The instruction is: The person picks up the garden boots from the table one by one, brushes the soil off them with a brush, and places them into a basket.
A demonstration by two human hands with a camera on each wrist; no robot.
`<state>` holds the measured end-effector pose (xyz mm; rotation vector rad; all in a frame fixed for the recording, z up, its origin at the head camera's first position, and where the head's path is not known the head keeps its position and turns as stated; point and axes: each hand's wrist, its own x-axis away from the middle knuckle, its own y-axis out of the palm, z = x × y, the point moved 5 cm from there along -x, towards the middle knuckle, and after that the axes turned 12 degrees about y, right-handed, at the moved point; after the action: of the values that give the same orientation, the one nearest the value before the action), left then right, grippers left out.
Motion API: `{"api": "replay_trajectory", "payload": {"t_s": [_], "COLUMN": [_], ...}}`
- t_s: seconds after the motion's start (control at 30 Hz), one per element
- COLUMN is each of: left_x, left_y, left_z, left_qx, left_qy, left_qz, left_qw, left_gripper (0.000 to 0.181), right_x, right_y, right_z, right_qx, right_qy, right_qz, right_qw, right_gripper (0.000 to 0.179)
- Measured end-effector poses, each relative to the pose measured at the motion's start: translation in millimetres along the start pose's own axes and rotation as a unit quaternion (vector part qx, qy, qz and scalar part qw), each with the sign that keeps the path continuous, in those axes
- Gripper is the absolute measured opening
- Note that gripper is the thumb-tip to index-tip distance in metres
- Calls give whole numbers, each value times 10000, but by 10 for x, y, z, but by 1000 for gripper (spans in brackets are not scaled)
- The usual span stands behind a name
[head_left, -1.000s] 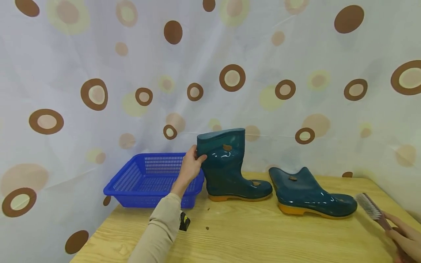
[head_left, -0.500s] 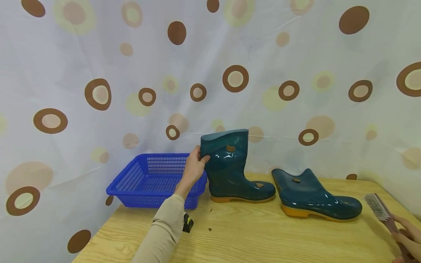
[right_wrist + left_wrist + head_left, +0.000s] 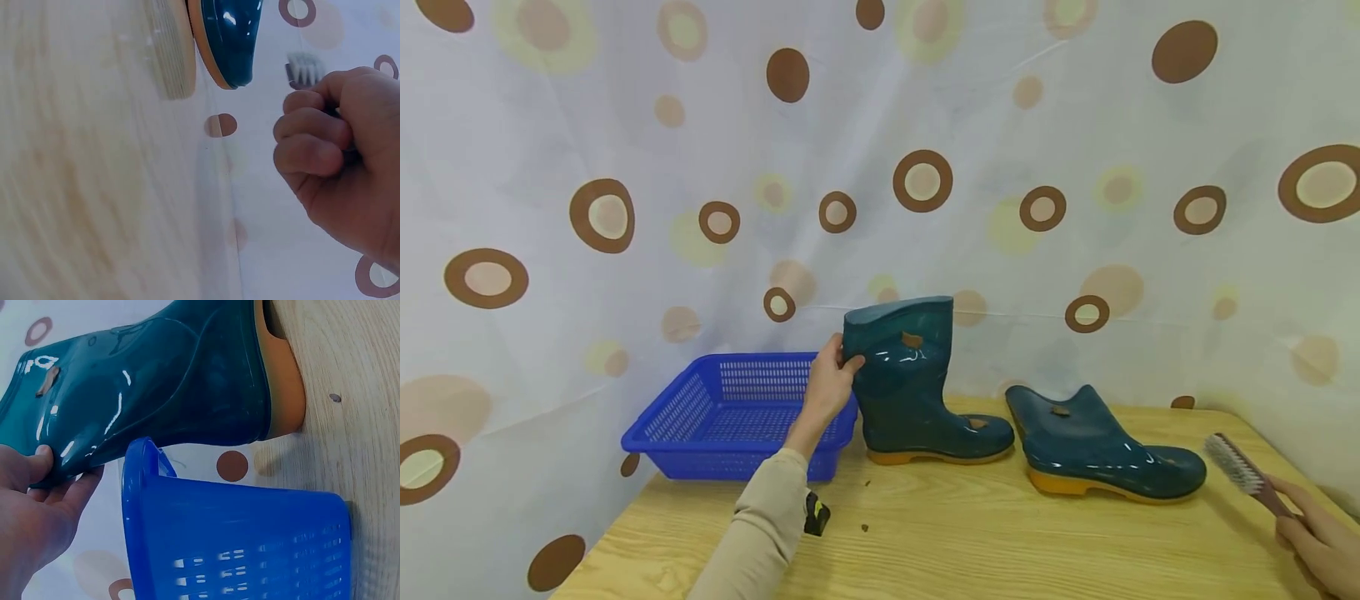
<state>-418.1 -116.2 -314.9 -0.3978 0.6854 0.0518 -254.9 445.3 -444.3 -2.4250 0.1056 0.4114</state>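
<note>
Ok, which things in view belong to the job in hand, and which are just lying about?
In the job:
- upright green boot, gripped by the left hand
- brush, held in the right hand
- second boot, probably

Seemingly lying about:
- blue basket
- black-and-yellow object
- brown crumbs

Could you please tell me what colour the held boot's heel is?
Orange; the heel shows best in the left wrist view.

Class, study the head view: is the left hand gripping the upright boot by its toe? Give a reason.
No, the left hand grips the upright boot near its top, on the side away from the toe.
</note>
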Motion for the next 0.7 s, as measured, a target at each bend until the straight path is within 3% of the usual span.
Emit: {"api": "replay_trajectory", "payload": {"t_s": [0.2,0.3,0.47,0.6,0.7], "left_x": [4,15,11,28,61], "left_y": [-2,-7,1,1,-17], "left_z": [-26,-18,40,68,65], "left_qx": [129,275,409,503,617], "left_qy": [43,36,188,216,187], "left_qz": [189,302,310,263,277], "left_qw": [9997,9992,9985,9982,9975], "left_gripper": [20,19,20,21,21], "right_x": [-82,-109,-152,-193,-210], "right_y": [-36,-64,-105,-115,-98], "right_z": [-145,-195,-286,-417,-522], "right_qx": [507,873,1503,1888,2111], "right_qy": [-544,-209,712,1074,1227], "right_qz": [739,896,953,585,303], "right_qw": [9945,9919,9815,9744,9693], "right_gripper": [88,85,69,51,52]}}
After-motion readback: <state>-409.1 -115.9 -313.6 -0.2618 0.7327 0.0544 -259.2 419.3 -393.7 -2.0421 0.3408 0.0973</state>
